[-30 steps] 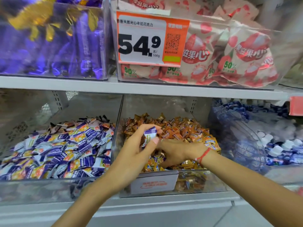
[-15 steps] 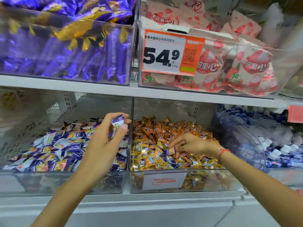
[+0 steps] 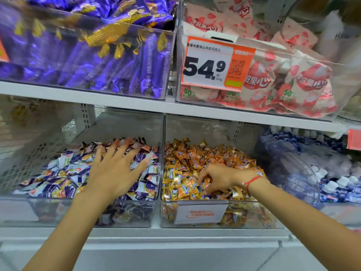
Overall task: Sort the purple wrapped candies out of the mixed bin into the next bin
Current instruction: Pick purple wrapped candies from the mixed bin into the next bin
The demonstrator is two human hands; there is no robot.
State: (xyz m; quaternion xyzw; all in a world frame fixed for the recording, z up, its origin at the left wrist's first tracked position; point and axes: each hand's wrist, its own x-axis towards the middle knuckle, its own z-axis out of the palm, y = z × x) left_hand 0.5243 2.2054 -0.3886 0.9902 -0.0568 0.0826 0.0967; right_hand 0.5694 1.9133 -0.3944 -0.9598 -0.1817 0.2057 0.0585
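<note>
Two clear bins stand side by side on the lower shelf. The left bin holds purple and white wrapped candies. The right, mixed bin is full of orange wrapped candies. My left hand hovers flat over the purple candies with its fingers spread and nothing in it. My right hand reaches down into the orange pile near the bin's front, fingers curled among the wrappers; a bit of purple wrapper shows under the fingertips, and I cannot tell whether they grip it.
A white label holder hangs on the mixed bin's front. Another bin with blue and white packets stands at the right. The upper shelf carries a bin of purple bars and one of pink packets with an orange price tag.
My left hand carried a purple candy from the mixed bin over to the left bin and let it go; it is now spread and bare. My right hand dug deeper into the orange candies.
</note>
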